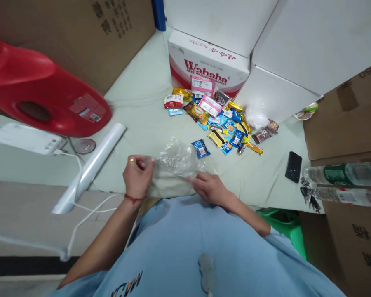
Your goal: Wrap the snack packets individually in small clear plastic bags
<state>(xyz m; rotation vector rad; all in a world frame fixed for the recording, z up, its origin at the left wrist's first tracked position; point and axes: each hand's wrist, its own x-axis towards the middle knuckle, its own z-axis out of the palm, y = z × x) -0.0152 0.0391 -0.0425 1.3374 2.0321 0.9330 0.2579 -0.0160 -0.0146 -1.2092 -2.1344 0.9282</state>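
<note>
A clear plastic bag [177, 159], thin and crumpled, lies at the front of the cloth-covered table. My left hand [138, 175], with a ring and a red cord at the wrist, pinches the left end of this bag. On the other side, my right hand [212, 187] has its fingers curled against the bag's lower right edge, closed on it. Just beyond the right hand lies a blue snack packet [200, 148], apart from the rest. Farther back, a loose heap of small wrapped snacks [218, 119] in blue, yellow, pink and brown spreads before a box.
A white Wahaha box [210, 68] stands behind the heap. To the left are a red jug [49, 90], a white power bank [27, 138] with a cable and a plastic film roll [89, 169]. A phone [293, 166], keys [309, 198] and bottles [346, 174] lie right.
</note>
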